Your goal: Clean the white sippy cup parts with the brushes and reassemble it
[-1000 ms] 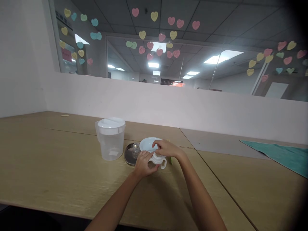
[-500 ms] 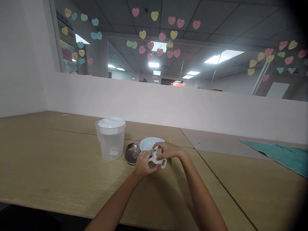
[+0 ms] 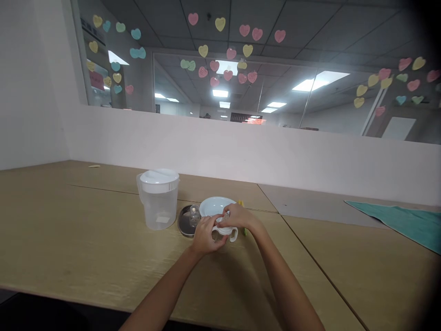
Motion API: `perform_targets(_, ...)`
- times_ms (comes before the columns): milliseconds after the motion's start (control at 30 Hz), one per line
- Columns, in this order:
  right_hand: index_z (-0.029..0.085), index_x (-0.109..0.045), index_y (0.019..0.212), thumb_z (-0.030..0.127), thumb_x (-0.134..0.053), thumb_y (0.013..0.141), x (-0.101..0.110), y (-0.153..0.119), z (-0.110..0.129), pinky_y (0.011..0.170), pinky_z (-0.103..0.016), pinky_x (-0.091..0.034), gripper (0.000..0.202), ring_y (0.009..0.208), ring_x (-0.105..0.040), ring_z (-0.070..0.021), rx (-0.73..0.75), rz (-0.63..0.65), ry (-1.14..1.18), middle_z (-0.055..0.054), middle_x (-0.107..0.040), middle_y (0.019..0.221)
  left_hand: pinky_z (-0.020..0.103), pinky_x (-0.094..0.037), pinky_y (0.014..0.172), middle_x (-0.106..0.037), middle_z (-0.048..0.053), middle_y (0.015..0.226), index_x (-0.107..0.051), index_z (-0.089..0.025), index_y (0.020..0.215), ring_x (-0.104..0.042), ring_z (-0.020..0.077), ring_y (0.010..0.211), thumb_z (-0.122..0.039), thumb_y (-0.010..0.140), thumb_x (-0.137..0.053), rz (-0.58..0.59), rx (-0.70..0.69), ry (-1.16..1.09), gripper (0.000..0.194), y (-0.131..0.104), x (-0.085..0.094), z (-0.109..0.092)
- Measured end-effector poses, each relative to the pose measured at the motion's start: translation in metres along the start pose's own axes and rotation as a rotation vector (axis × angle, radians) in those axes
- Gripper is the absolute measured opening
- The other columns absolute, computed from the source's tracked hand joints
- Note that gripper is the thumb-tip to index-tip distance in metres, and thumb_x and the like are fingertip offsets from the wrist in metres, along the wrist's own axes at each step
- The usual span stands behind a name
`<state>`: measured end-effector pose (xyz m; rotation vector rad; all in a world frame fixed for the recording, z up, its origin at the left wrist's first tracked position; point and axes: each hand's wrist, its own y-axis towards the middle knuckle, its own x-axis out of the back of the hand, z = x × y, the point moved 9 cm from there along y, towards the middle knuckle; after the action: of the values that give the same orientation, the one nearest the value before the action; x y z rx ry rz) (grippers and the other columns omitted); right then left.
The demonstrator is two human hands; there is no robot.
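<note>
A baby bottle (image 3: 234,233) with white side handles and a clear body stands in front of me. My left hand (image 3: 206,235) is wrapped around its left side, thumb at the front. From above, my right hand (image 3: 234,218) closes its fingers on the white collar and the clear nipple at the top, hiding part of them. Behind the bottle is a pale blue plate (image 3: 214,202). Left of my hands, a clear dome-shaped cap (image 3: 195,215) sits in a round dark metal tray (image 3: 183,225).
A clear plastic pitcher (image 3: 160,204) with a white lid stands left of the tray. Something yellow-green (image 3: 245,231) lies partly hidden behind my right wrist. A teal cloth (image 3: 399,222) lies at the far right of the wooden table (image 3: 103,230), below a wall with a window.
My right hand's fingers have turned around the bottle's collar and moved slightly left and lower. My left hand keeps its grip in nearly the same place.
</note>
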<state>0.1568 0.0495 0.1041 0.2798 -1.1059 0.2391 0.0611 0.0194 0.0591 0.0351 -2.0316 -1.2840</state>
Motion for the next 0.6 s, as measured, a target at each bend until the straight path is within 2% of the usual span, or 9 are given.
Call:
perform_targets(200,0.015,-0.059,0.072,0.057,-0.063,0.064,-0.011,-0.006,-0.019,0.053,-0.019,-0.027,0.043,0.058,-0.042,-0.0076,0.083,-0.160,0.110,0.003,-0.050,0.064,0.036,-0.044,0.078,-0.062,0.006,0.087,-0.049,-0.018,0.116,-0.057,0.0213,0.082,-0.041,0.067,-0.063,-0.010,0.018,-0.007,0.055,-0.001,0.001,0.003)
perform_targets(367,0.016,-0.055,0.069,0.048,-0.063,0.070,-0.017,-0.011,-0.025,0.059,-0.020,-0.029,0.033,0.065,-0.044,-0.0099,0.191,-0.397,0.100,0.002,-0.051,0.068,0.036,-0.044,0.079,-0.062,0.007,0.093,-0.049,-0.019,0.116,-0.056,0.0223,0.086,-0.043,0.069,-0.062,0.008,0.014,0.003,0.055,-0.002,0.000,0.006)
perform_targets(500,0.016,-0.054,0.076,0.044,-0.049,0.083,-0.025,-0.022,-0.020,0.064,-0.022,-0.034,0.029,0.070,-0.048,-0.0117,0.257,-0.575,0.064,-0.001,-0.052,0.075,0.036,-0.043,0.081,-0.061,0.009,0.099,-0.048,-0.018,0.118,-0.056,0.0226,0.089,-0.045,0.076,-0.055,0.049,-0.049,-0.008,0.050,-0.003,0.001,0.006)
perform_targets(600,0.015,-0.056,0.085,0.041,-0.040,0.089,-0.031,-0.029,-0.017,0.067,-0.022,-0.036,0.031,0.076,-0.051,-0.0130,0.290,-0.650,0.034,-0.004,-0.053,0.083,0.036,-0.042,0.084,-0.060,0.009,0.103,-0.046,-0.018,0.121,-0.056,0.0210,0.091,-0.040,0.083,-0.048,-0.023,0.012,-0.024,0.044,-0.001,0.015,0.021)
